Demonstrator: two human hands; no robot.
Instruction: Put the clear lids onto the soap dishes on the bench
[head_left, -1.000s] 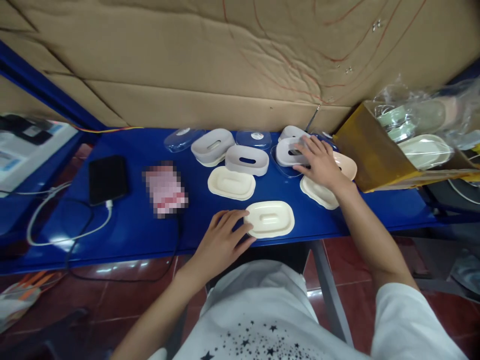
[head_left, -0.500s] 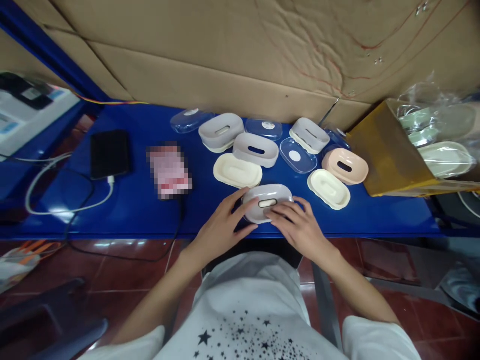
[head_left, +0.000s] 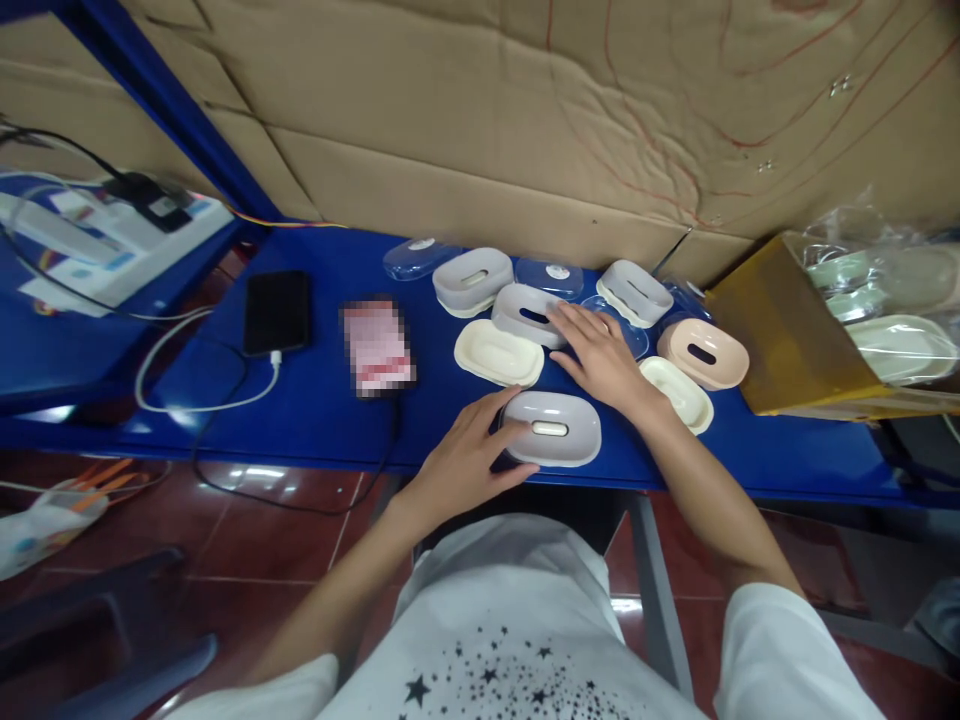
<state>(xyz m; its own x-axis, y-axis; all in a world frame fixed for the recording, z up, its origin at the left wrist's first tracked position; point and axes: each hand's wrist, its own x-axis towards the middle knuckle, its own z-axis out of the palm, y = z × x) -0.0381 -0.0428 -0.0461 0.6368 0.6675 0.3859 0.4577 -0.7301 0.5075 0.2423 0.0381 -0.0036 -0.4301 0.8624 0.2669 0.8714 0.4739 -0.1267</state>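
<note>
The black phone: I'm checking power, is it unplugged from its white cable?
No, the white cable is plugged into the near end of the black phone on the blue table.

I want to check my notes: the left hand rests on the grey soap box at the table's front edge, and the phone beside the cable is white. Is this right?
Not quite. In the head view the phone is black; only its cable is white. The left hand does rest on the grey soap box at the table's front edge.

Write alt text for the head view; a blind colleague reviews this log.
A person's left hand rests on a grey soap-dish at the blue table's near edge, while the right hand reaches toward a clear lid among more dishes.
</note>
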